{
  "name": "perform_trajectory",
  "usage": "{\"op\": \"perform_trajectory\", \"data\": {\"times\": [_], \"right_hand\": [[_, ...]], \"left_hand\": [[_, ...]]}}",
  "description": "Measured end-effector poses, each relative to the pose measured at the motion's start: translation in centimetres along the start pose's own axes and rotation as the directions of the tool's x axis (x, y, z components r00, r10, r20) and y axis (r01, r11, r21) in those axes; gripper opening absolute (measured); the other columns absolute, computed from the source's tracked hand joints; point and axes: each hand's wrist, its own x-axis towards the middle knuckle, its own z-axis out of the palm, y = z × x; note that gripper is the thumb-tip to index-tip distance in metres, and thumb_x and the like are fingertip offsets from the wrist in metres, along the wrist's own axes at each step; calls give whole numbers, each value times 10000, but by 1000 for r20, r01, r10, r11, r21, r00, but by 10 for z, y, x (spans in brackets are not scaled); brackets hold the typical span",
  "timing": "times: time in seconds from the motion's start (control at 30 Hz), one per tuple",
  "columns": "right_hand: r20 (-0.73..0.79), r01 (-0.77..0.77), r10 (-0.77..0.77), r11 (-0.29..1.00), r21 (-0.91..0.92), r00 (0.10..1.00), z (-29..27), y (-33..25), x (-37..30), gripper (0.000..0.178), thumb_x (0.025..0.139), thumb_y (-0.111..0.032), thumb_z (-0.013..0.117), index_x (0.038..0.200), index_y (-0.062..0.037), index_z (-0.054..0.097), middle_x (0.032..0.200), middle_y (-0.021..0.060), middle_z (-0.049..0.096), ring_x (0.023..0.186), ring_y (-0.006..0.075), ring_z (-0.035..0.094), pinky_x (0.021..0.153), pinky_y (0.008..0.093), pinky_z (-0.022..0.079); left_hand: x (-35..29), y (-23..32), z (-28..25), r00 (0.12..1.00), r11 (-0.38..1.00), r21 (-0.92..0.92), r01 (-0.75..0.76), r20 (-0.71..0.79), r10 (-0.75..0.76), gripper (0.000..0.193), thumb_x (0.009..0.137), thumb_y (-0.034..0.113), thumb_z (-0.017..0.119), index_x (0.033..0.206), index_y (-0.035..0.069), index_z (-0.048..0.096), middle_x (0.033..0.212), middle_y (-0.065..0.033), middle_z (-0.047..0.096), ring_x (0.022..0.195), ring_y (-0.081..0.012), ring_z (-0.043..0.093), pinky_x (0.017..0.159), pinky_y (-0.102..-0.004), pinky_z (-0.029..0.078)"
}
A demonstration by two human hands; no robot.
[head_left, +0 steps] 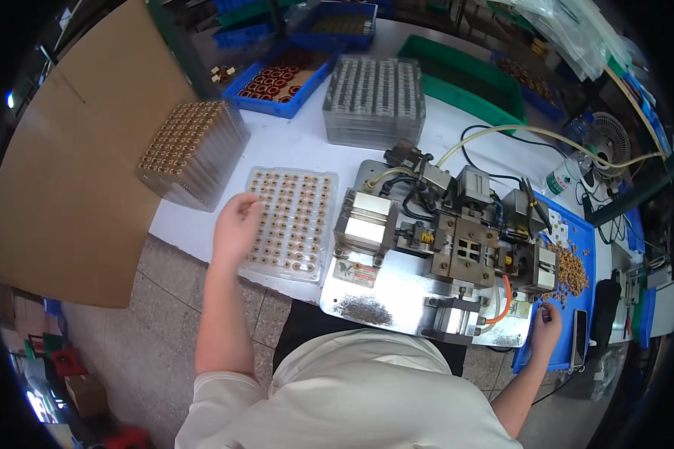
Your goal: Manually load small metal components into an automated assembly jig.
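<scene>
My left hand (238,224) is over the left edge of a clear plastic tray (319,275), its fingers curled together. Rows of small brass-coloured round parts (287,217) sit in the tray's pockets. At the right, my right hand (548,323) is closed beside the near rim of a blue tray (586,299), below a heap of small brass-coloured parts (569,271). Whatever either hand may hold is too small or hidden. Between my hands stands a metal fixture with cylinders (468,251) on a shiny base plate (382,303).
A tall stack of filled trays (191,153) stands at the left beside a brown board (75,172). Behind the fixture are stacked clear trays (374,101), a blue bin with red rings (277,86) and a green bin (464,78). Hoses and cables (494,129) arch at the right; a phone (579,337) lies near my right hand.
</scene>
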Motion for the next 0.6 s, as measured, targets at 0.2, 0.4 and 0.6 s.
{"op": "perform_trajectory", "data": {"times": [0.2, 0.4, 0.6], "right_hand": [[1, 96, -97, 990, -107, 995, 7, 12, 5, 239, 895, -40, 643, 1118, 9, 717, 887, 101, 648, 746, 196, 578, 699, 306, 496], [32, 185, -182, 961, -208, 983, 4, 23, 3, 268, 890, -45, 645, 1143, 5, 717, 907, 112, 644, 750, 218, 585, 692, 317, 493], [-173, 214, -263, 942, -256, 949, 2, 22, -3, 257, 890, -72, 656, 1127, 7, 716, 919, 117, 648, 759, 233, 590, 708, 328, 493]], "left_hand": [[-4, -75, -32, 982, 983, -3, 184, -29, -184, 230, 902, 161, 629, 1070, 19, 697, 975, -98, 701, 911, -242, 610, 862, -339, 505], [-4, -80, -28, 996, 973, 216, 86, -32, -81, 212, 894, 178, 645, 1044, 43, 709, 1042, -109, 684, 1032, -268, 570, 945, -374, 467], [10, -29, -17, 976, 992, 121, -40, -210, 65, 176, 886, 174, 652, 990, 48, 719, 1061, -104, 685, 1038, -272, 569, 955, -374, 459]]}}
